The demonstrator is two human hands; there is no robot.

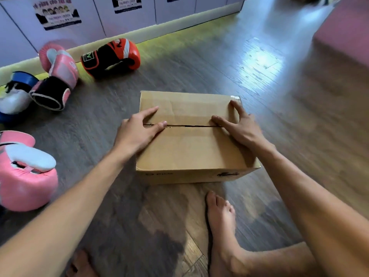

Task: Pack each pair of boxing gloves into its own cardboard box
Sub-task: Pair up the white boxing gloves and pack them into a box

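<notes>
A person seated on a wood-plank floor (259,86) presses both hands onto the shut top of a cardboard box (189,152), which sits mid-floor just beyond a bare foot (219,216) and well apart from the skirting at the floor's far edge. The left hand (137,132) lies palm-down at the left end of the centre seam (189,126), thumb along the slit and forefinger straight on the far flap. The right hand (239,126) mirrors it at the right end, thumb and forefinger splayed wide. Neither hand pinches or grips anything, and the outer fingers of both fall toward the box's sides, where they cannot be made out. The spread looks meant to hold the two flaps level and the seam tight — likely a box just being closed, though its contents are hidden. Both forearms reach forward and inward, wrists low, weight apparently bearing down. Unpacked gloves lie to the left: a red-and-black boxing glove (111,54) and a pink boxing glove with a black cuff (60,72) near the floor's far edge by the skirting, a blue-and-white glove (14,94) beside them, and a second pink glove (26,176) nearer the person — each pair, by the task, due its own carton.
</notes>
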